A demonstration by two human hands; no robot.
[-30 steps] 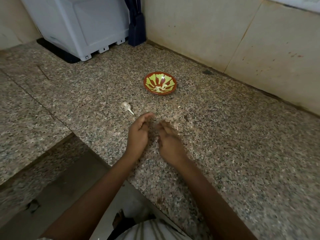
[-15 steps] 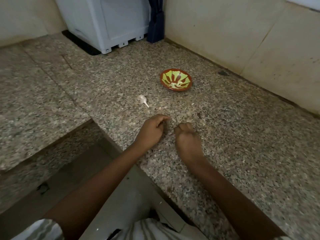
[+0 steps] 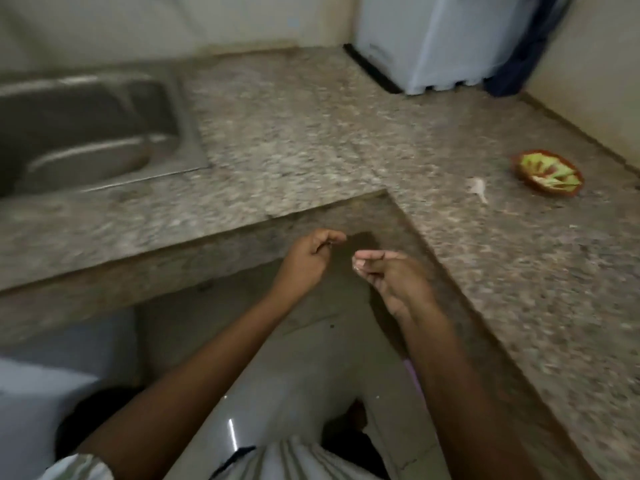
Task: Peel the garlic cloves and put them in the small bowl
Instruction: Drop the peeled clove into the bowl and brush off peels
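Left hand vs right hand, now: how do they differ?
Pose: left hand pinches thumb to forefinger; right hand bunches its fingertips toward the left hand. Contents: left hand's pinch shows nothing clear; right hand seems to hold a pale scrap. Both are curled, off the counter.

The scene is dimly and softly lit, the counter (image 3: 311, 140) being washed in flat, even light, while the recess under its overhang is left in deep shade and a thin streak of glare is caught on the floor (image 3: 277, 375). Heavy motion blur is spread over the frame: the stone's speckle is smeared, the sink (image 3: 86, 126) is streaked and the small bowl (image 3: 549, 173) is softened. Straight edges are bent toward the borders.
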